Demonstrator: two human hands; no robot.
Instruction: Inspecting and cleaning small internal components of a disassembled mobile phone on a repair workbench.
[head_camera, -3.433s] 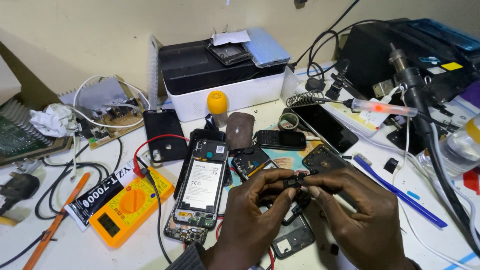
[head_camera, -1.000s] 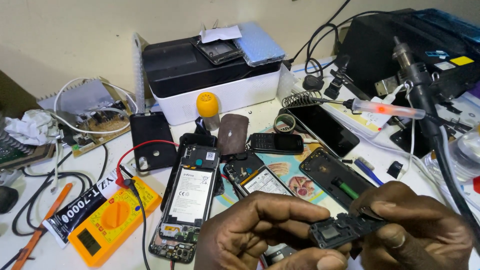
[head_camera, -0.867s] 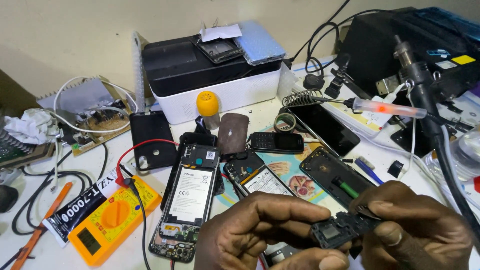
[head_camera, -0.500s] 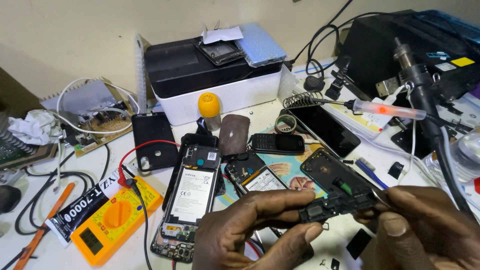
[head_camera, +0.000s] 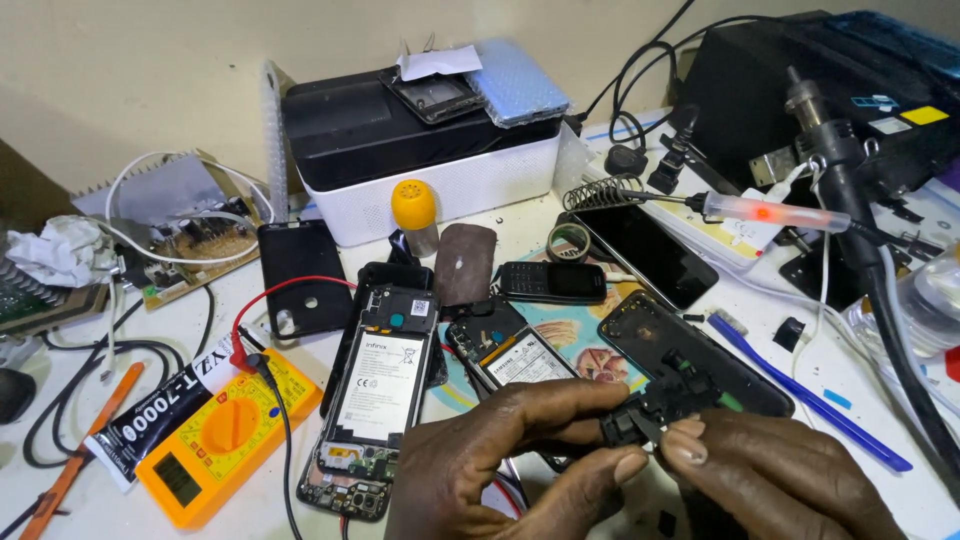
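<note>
Fingertips (head_camera: 630, 465) of left hand (head_camera: 500, 470) and right hand (head_camera: 770, 480) pinch small black phone part (head_camera: 655, 410) together, near bench front edge. Part shifted slightly rightward versus half-second earlier, now overlapping black phone frame (head_camera: 690, 350). Handling continues; nothing set down.

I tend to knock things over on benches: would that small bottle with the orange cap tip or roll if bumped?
The small bottle with the orange cap stands upright, narrow and tall for its base, so it probably tips easily. Being round, it would likely roll, perhaps against the open phone nearby. It looks light.
</note>
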